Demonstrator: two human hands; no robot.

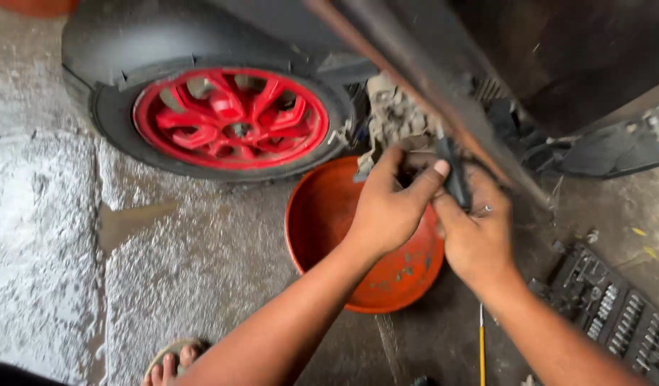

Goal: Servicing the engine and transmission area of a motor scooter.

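Both hands reach under a scooter beside its rear wheel [229, 118], which has a red rim and a black tyre. My left hand [390, 204] grips a small dark part near the dirty engine area [397, 118], thumb stretched to the right. My right hand [476, 229] is closed on a black tool handle [454, 175] that points up toward the same spot. A ring shows on one finger of the right hand. An orange-red basin [322, 214] sits on the ground right below both hands. What the tool tip touches is hidden.
A dark slanted bar [429, 86] crosses above the hands. An open black socket set case [615, 314] lies on the ground at the right. A yellow-handled tool [481, 354] lies below the basin. A sandalled foot [172, 361] is at the bottom. A wet patch [129, 221] marks the concrete.
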